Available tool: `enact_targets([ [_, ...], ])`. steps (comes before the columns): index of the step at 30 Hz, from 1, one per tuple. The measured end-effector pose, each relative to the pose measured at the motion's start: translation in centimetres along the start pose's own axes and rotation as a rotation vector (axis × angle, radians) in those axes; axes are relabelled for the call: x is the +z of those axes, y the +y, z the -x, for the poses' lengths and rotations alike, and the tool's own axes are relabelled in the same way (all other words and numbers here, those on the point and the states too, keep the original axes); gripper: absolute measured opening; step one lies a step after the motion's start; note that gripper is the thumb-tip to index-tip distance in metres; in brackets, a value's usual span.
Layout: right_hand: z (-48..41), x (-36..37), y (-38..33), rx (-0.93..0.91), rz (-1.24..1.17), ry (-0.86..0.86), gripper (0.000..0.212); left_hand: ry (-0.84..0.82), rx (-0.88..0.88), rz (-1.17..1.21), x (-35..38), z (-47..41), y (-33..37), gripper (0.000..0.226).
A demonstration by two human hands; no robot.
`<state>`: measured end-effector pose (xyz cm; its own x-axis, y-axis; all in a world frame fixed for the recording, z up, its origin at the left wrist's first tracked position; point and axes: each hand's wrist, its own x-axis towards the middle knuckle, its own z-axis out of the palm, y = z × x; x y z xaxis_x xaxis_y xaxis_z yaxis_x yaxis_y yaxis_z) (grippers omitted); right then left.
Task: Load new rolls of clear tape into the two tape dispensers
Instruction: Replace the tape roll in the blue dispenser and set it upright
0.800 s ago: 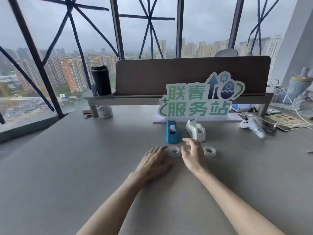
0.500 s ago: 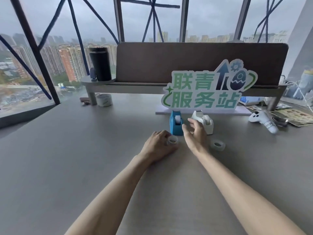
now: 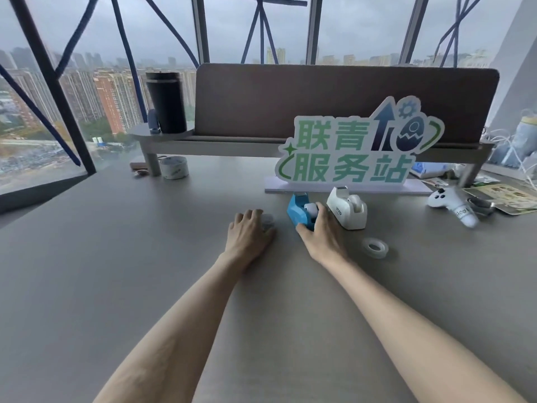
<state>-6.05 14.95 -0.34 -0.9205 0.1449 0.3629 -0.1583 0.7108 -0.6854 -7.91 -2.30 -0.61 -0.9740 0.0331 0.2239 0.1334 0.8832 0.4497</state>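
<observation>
A grey desk [image 3: 116, 271] carries everything. The right hand [image 3: 321, 232] has its fingers [image 3: 319, 212] clamped around the near end of the blue dispenser [image 3: 299, 210]; just right of them stands the white dispenser [image 3: 347, 209]. The left hand [image 3: 250, 232] lies flat, fingers together over one clear tape roll [image 3: 268, 221]. Another roll [image 3: 375, 247] lies apart, right of the right hand.

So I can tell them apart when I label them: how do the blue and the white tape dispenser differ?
The blue plastic tape dispenser is gripped by the right hand; the white plastic tape dispenser stands untouched. The blue one is nearer the left hand; the white one sits further right. Both stand before the sign, each holding a white core.
</observation>
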Motion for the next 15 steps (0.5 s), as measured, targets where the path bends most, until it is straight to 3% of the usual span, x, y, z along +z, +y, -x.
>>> enact_targets([
  [8,6.0,-5.7,1.6,-0.04,-0.226,-0.223,0.038,0.004,0.098,0.005,-1.0,4.0,0.1,0.074],
  [13,5.9,-7.6,1.2,-0.038,-0.268,-0.342,0.046,-0.189,0.259,0.477,-1.9,6.3,0.6,0.087],
  [15,6.0,-7.7,1.4,-0.069,-0.267,-0.362,0.047,-0.251,0.254,0.517,-1.9,6.6,0.9,0.084],
])
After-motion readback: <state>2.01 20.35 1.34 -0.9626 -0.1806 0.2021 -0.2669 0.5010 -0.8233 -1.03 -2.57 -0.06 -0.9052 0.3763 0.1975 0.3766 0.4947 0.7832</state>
